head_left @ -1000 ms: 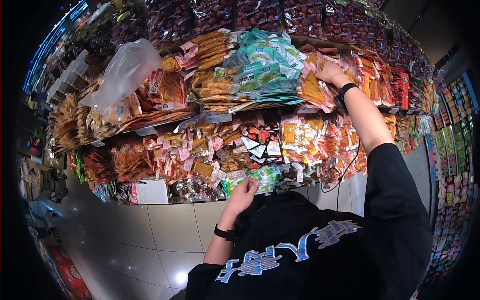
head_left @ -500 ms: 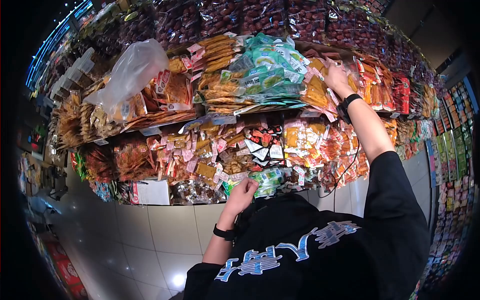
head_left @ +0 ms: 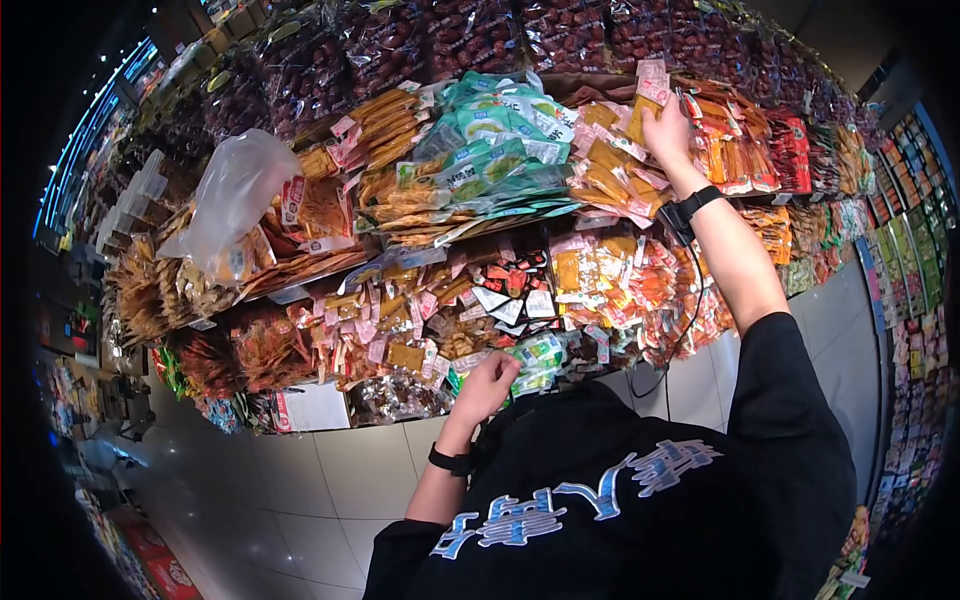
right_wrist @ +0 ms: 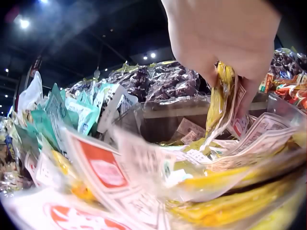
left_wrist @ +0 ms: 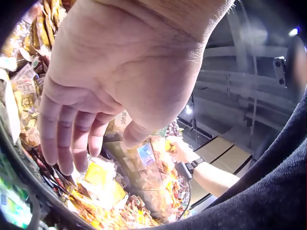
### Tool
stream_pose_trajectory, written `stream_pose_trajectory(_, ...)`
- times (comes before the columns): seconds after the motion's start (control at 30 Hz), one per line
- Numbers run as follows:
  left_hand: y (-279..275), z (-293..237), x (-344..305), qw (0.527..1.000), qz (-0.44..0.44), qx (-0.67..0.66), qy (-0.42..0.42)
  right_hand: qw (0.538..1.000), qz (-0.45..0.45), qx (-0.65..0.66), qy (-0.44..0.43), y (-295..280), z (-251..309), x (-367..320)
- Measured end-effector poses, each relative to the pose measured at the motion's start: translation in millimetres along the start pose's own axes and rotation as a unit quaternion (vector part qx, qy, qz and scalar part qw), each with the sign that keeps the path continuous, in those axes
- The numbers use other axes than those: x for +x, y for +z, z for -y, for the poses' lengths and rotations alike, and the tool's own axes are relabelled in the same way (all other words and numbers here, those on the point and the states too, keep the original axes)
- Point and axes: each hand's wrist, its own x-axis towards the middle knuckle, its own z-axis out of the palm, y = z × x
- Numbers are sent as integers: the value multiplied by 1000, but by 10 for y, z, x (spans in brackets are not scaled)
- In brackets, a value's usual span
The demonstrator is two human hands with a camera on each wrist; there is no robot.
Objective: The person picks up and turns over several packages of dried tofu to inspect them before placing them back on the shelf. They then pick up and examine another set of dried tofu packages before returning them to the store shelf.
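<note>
1. So it's a shop: pale tiled floor (head_left: 290, 470), dark ceiling (right_wrist: 110, 28) with small lights, and a two-tier shelf (head_left: 290, 294) absolutely crammed with packets.
2. On the upper tier, teal packets (head_left: 505, 125) pile up around the middle, plus a cloudy plastic bag (head_left: 232, 190) towards the left end.
3. Right grip (head_left: 668, 132) is pretty narrow, pinching a yellow packet (right_wrist: 219, 100) near that tier's back edge, right of the teal lot.
4. Left grip (head_left: 486, 388) is loose, fingers lightly bent, by the lower tier's front edge.
</note>
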Motion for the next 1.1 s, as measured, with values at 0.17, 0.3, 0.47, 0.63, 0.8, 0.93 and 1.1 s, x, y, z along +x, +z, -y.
stream_pose_trajectory(0.17,78,-75,15,1000,-12,9,-8,947,-54,309,65,209,-388,242)
stream_pose_trajectory(0.3,210,1,66,999,-35,-8,20,855,-22,506,112,-10,-379,210)
stream_pose_trajectory(0.47,365,-139,102,999,-32,-18,11,767,36,619,168,-512,-238,7)
stream_pose_trajectory(0.63,605,-555,176,998,9,-43,37,723,154,651,171,-928,-380,-178)
stream_pose_trajectory(0.8,973,-1147,377,984,52,-119,125,661,276,678,163,-1402,-406,-574)
stream_pose_trajectory(0.93,1438,-1576,684,909,55,-322,259,570,379,709,167,-1825,-356,-1040)
stream_pose_trajectory(1.1,1938,-2060,636,739,89,-623,238,621,417,657,93,-1998,-625,-1492)
